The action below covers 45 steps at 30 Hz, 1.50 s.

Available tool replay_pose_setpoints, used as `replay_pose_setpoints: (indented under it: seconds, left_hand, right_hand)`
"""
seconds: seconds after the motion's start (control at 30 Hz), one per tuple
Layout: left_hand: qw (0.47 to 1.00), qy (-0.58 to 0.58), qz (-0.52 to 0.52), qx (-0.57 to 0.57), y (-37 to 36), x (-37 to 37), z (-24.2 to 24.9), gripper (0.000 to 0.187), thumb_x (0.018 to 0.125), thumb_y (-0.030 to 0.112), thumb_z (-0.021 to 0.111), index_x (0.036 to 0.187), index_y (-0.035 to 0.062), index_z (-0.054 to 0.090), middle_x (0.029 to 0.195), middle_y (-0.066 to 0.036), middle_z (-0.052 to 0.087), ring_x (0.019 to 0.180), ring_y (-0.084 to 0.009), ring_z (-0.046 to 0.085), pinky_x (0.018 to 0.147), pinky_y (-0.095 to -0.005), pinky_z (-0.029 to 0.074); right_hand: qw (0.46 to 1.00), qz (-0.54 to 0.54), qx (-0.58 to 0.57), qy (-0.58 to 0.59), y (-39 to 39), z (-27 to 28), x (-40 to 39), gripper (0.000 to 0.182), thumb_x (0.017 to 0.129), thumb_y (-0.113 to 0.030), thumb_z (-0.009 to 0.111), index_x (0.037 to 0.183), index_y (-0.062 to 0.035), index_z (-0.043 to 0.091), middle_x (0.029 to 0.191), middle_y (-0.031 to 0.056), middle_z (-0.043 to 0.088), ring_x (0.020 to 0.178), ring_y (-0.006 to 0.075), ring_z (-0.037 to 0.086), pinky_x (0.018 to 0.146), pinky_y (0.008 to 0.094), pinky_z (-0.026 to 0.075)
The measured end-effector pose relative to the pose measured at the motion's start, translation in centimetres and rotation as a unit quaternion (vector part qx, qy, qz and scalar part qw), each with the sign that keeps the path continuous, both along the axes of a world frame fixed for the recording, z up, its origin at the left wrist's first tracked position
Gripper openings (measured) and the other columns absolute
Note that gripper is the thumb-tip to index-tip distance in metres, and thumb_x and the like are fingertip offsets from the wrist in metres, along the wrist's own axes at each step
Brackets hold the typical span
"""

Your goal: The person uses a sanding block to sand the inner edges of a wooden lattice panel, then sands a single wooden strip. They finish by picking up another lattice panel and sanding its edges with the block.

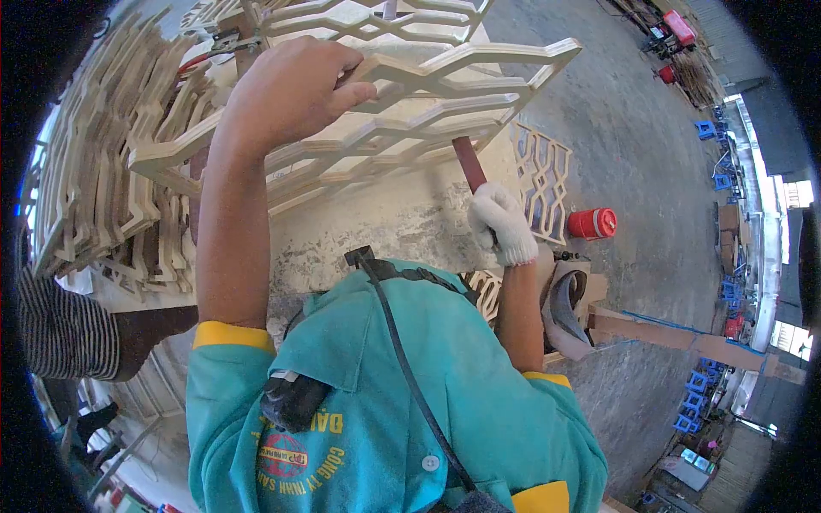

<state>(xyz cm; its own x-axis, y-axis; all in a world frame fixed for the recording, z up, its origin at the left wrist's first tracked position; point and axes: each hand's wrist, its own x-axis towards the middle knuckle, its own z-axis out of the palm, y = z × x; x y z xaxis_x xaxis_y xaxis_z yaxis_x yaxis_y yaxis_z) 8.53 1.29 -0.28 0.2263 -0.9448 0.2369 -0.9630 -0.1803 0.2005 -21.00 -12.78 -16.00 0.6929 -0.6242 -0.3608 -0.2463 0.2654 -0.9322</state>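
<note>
A pale wooden lattice panel (445,84) is tilted up over the worktable (351,231). My bare left hand (295,90) is closed on one of its bars, the thumb and fingers pinching the wood. In a white knitted glove, my right hand (502,224) wraps round a flat reddish-brown stick (469,162). The stick's far end reaches the underside of the panel near its right-hand edge. Behind it lies a second lattice panel (376,26), partly cut off by the top of the view.
Stacks of similar lattice pieces (103,145) stand at the left. Another lattice panel (540,184) leans at the table's right side, beside a red jug (592,224) on the floor. A person's striped sleeve (68,325) shows at lower left. Blue stools (694,398) stand far right.
</note>
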Motion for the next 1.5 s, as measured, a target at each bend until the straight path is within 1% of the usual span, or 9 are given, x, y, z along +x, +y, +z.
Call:
replay_pose_setpoints:
  seconds: [0.47,0.63,0.73,1.0,1.03,1.13,1.3,1.43,1.5]
  left_hand:
    - [1.000,0.005,0.013,-0.016,0.3,-0.4,-0.1,0.028,0.084,0.033,0.065,0.090,0.0059,0.068,0.065,-0.016,0.060,0.063,-0.0357,0.060,0.062,-0.0449,0.045]
    - [1.000,-0.002,0.015,-0.019,0.4,-0.6,-0.1,0.027,0.084,0.032,0.066,0.091,0.0060,0.068,0.066,-0.016,0.061,0.065,-0.0360,0.061,0.063,-0.0448,0.045]
    - [0.999,-0.007,-0.005,-0.039,0.4,-0.4,-0.4,0.028,0.083,0.032,0.066,0.090,0.0052,0.067,0.068,-0.017,0.062,0.067,-0.0366,0.061,0.064,-0.0453,0.046]
    - [1.000,-0.002,0.004,-0.015,0.4,-0.7,0.0,0.031,0.084,0.034,0.065,0.089,0.0041,0.066,0.071,-0.019,0.063,0.070,-0.0384,0.062,0.065,-0.0463,0.046]
    - [1.000,0.001,0.008,-0.011,0.4,-0.9,0.1,0.031,0.084,0.035,0.065,0.089,0.0041,0.066,0.071,-0.019,0.063,0.071,-0.0383,0.062,0.065,-0.0462,0.046]
    - [1.000,-0.010,0.007,-0.010,0.4,-0.4,-0.3,0.032,0.084,0.036,0.065,0.090,0.0045,0.066,0.071,-0.018,0.063,0.071,-0.0374,0.062,0.066,-0.0459,0.047]
    - [1.000,-0.006,-0.004,-0.028,0.4,-0.8,-0.3,0.032,0.084,0.037,0.064,0.092,0.0059,0.068,0.073,-0.016,0.064,0.073,-0.0362,0.063,0.067,-0.0456,0.048]
    - [0.999,-0.003,0.019,-0.031,0.7,-0.7,-0.4,0.034,0.083,0.038,0.065,0.089,0.0048,0.069,0.085,-0.016,0.068,0.085,-0.0356,0.065,0.076,-0.0460,0.051]
    - [0.999,0.017,0.040,0.001,1.2,-1.3,0.3,0.036,0.083,0.039,0.066,0.089,0.0040,0.070,0.091,-0.016,0.069,0.090,-0.0353,0.066,0.080,-0.0460,0.052]
  right_hand:
    - [0.976,-0.064,0.208,0.021,-1.5,1.8,2.3,0.031,0.090,-0.034,0.058,0.068,-0.0165,0.044,0.051,-0.0039,0.042,0.031,0.0060,0.032,0.026,0.0221,0.023]
    - [0.955,-0.137,0.237,-0.112,-1.1,1.6,2.3,0.034,0.088,-0.037,0.058,0.065,-0.0167,0.043,0.048,-0.0034,0.039,0.030,0.0073,0.032,0.026,0.0228,0.024]
    - [0.990,-0.054,0.105,0.074,0.0,1.3,2.4,0.034,0.087,-0.038,0.057,0.065,-0.0170,0.043,0.048,-0.0038,0.038,0.030,0.0076,0.032,0.026,0.0237,0.024]
    - [0.960,-0.135,0.232,-0.072,-1.6,1.6,1.4,0.026,0.089,-0.039,0.053,0.075,-0.0168,0.051,0.054,0.0011,0.049,0.031,0.0095,0.037,0.026,0.0248,0.027]
    - [0.920,-0.123,0.306,-0.213,-1.7,0.5,1.0,0.028,0.092,-0.040,0.052,0.078,-0.0157,0.053,0.055,0.0018,0.050,0.032,0.0098,0.039,0.026,0.0248,0.028]
    - [0.971,-0.081,0.218,-0.052,-0.1,0.8,1.7,0.034,0.094,-0.046,0.051,0.081,-0.0148,0.056,0.055,0.0013,0.049,0.032,0.0099,0.038,0.027,0.0245,0.029]
    - [0.982,-0.082,0.172,-0.012,-0.1,1.6,2.1,0.029,0.093,-0.041,0.049,0.080,-0.0153,0.054,0.049,-0.0005,0.042,0.029,0.0117,0.030,0.026,0.0269,0.026]
    - [0.929,-0.136,0.302,-0.166,-1.5,1.3,1.4,0.024,0.093,-0.039,0.049,0.083,-0.0178,0.053,0.051,0.0003,0.044,0.029,0.0112,0.030,0.026,0.0261,0.026]
    - [0.968,-0.104,0.224,-0.050,-0.1,1.2,2.6,0.025,0.092,-0.040,0.049,0.082,-0.0176,0.053,0.051,0.0003,0.043,0.028,0.0114,0.029,0.026,0.0266,0.025]
